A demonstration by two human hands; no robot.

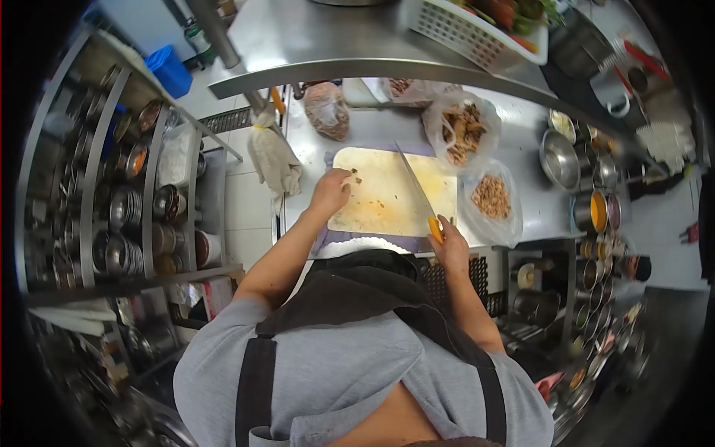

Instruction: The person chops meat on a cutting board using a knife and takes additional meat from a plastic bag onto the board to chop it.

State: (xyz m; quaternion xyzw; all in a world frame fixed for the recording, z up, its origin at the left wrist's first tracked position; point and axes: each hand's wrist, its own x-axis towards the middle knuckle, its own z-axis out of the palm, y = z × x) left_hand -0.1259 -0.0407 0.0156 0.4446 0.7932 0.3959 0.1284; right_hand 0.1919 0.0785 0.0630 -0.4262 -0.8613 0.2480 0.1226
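A kitchen knife (415,181) with a yellow handle lies at a slant over the right part of a pale, stained cutting board (387,212). My right hand (452,248) is closed around its handle, the blade pointing away from me. At the board's left side, my left hand (333,192) has its fingers partly stretched out and apart. Small brown bits (357,179) lie right at those fingertips. More orange-brown crumbs are scattered over the board. Right of it, a clear plastic bag (509,227) holds chopped brownish pieces (491,197).
Beyond the board are an open bag of larger brown pieces (463,132) and a tied bag (326,111). A steel shelf (298,63) overhangs the far side, bearing a white basket (477,37). A grey rag (272,158) hangs at left; metal bowls (560,158) stand at right.
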